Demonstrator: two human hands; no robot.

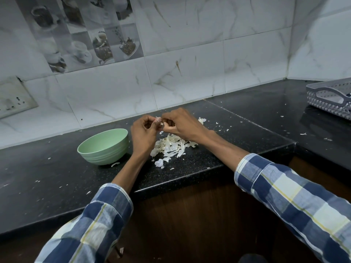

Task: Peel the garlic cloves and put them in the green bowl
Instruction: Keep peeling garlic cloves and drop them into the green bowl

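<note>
Plaid sleeves (296, 194) fill my lower view. Both hands meet above the table (237, 118): my left hand (143, 134) and right hand (180, 123) pinch one garlic clove (160, 123) between curled fingertips. Beneath lies a pile of skins (171, 146); the green bowl (103, 147) sits just left.

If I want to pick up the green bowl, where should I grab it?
Probably by the rim of the green bowl on its left side, coming from above. It stands upright with its mouth open, so fingers can hook over the edge. The left hand and the peel pile crowd its right side.
</note>
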